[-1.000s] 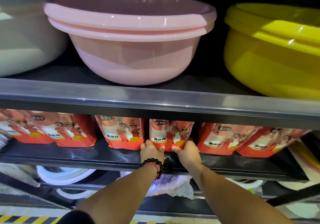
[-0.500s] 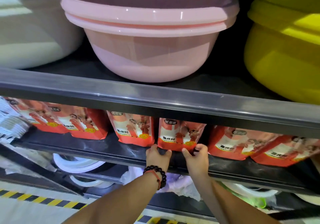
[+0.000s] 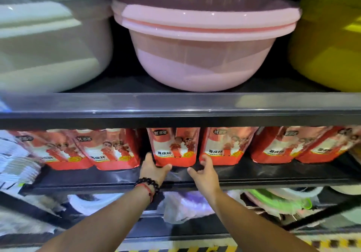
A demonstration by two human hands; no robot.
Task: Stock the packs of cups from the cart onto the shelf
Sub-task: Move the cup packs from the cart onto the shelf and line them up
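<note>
Several red packs of cups stand in a row on the black middle shelf [image 3: 273, 171]. My left hand [image 3: 154, 166], with a bead bracelet at the wrist, grips the lower left corner of the central pack [image 3: 173, 146]; its fingers reach behind the pack's left edge and the thumb lies under the bottom. My right hand [image 3: 203, 171] hovers at the pack's lower right corner with loosely curled fingers, holding nothing, next to the neighbouring pack [image 3: 222, 146]. A dark gap separates the central pack from the pack on its left [image 3: 109, 150]. No cart is in view.
On the upper shelf [image 3: 175, 105] sit a white basin [image 3: 48, 42], stacked pink basins [image 3: 205, 42] and a yellow basin [image 3: 328, 42]. White stacked ware [image 3: 15, 160] fills the far left. Wrapped basins [image 3: 187, 205] lie below. A hazard stripe [image 3: 175, 248] marks the floor.
Both hands held the bottom of a pack before. Now my right hand has come off it and my left hand has slid around the pack's left edge. The view has shifted.
</note>
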